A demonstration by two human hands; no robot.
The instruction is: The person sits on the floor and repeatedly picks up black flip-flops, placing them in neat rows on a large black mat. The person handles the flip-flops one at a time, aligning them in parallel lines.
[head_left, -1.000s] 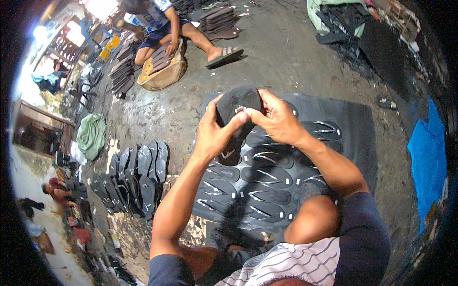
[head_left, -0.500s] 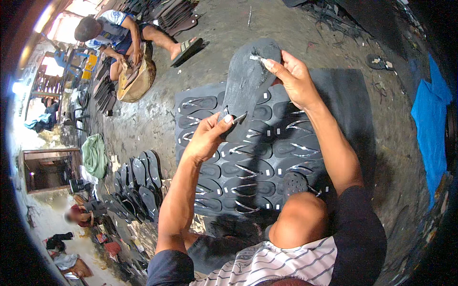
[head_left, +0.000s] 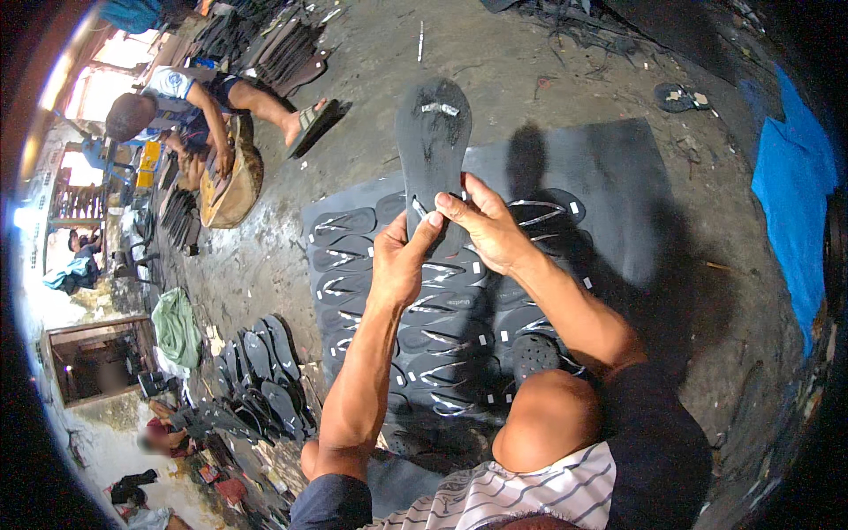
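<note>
Between my two hands is a dark grey flip-flop point(head_left: 430, 132), its underside facing up toward me. A pale strip of strap end shows near its far, wider end, and small slots open near my thumbs. My left hand point(head_left: 402, 258) grips the near end from the left, thumb on top. From the right, my right hand point(head_left: 488, 228) closes on the same end, its thumb close to the left thumb. Below the hands, finished flip-flops point(head_left: 344, 257) with shiny straps lie in rows on a black sheet point(head_left: 609, 168).
Ahead on the left a co-worker bends over a round wooden block point(head_left: 231, 190). Several soles point(head_left: 265, 353) stand piled to the left, near a green cloth point(head_left: 175, 327). A blue tarp point(head_left: 791, 194) hangs at the right. A lone sandal point(head_left: 680, 97) lies on the floor.
My right hand has slid from the flip-flop's far end down to its near end beside my left hand. The flip-flop now points more upright, and my view has shifted slightly.
</note>
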